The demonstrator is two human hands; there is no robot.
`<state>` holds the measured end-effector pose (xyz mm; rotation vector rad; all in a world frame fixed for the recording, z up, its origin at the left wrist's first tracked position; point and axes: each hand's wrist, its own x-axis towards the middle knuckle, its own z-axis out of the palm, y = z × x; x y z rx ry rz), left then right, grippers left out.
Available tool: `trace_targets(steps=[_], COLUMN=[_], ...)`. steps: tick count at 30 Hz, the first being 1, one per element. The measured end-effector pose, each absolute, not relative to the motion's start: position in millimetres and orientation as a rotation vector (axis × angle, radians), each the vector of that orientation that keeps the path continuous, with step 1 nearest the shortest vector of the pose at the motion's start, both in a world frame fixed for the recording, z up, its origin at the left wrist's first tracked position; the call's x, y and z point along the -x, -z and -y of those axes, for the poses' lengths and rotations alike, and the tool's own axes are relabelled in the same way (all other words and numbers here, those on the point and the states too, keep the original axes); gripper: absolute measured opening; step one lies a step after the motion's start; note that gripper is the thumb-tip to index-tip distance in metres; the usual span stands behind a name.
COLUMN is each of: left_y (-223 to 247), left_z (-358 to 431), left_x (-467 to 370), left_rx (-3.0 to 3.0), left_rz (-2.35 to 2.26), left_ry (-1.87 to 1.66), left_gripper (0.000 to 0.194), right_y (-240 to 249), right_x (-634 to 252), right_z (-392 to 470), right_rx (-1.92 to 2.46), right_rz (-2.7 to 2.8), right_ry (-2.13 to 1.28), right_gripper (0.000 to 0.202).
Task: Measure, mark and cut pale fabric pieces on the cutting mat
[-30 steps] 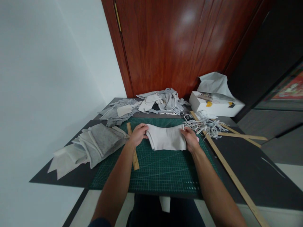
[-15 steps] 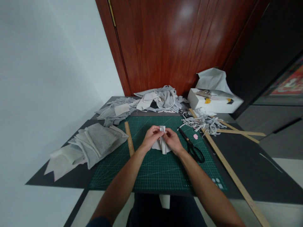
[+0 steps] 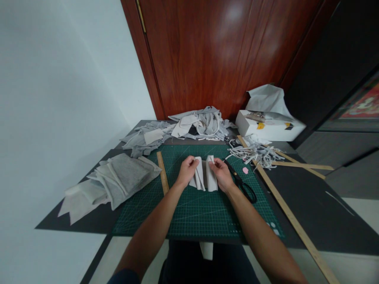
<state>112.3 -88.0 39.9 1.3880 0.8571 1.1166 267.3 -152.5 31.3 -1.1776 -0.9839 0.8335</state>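
Note:
A small light grey piece of fabric is held up over the green cutting mat, its two folded edges apart with a darker strip showing between them. My left hand pinches the left edge between thumb and fingers. On the other side, my right hand grips the right edge the same way. Black-handled scissors lie on the mat just right of my right hand. To the left of my left hand rests a short wooden ruler.
Folded grey fabric is stacked at the left. Fabric scraps are heaped at the back by the door. A bundle of pale cords, a long wooden ruler and a white box occupy the right side. A pink piece lies near the scissors.
My hands have moved apart, spreading the fabric's two edges, which met in the middle before. The scissors and rulers stay in place.

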Motion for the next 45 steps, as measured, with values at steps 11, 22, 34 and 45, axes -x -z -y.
trace_targets(steps=[11, 22, 34, 45], left_y=[-51.3, -48.1, -48.8, -48.6], left_z=[100.8, 103.0, 107.0, 110.9], left_x=[-113.5, -117.5, -117.0, -119.5], left_rx=[-1.984, -2.081, -2.311, -2.354], left_rz=[-0.903, -1.029, -1.026, -1.063], left_ry=[-1.127, -1.079, -0.952, -0.945], left_gripper=[0.020, 0.013, 0.020, 0.021], right_y=[-30.4, -42.8, -47.8, -46.0], right_x=[-253.0, -267.6, -277.3, -273.4], right_z=[157.6, 158.8, 163.9, 162.3], right_rx=[1.201, 1.200, 1.153, 1.293], right_rz=[1.280, 1.172, 1.282, 1.301], right_ry=[-0.637, -0.716, -0.893, -0.502], right_gripper=[0.030, 0.021, 0.015, 0.007])
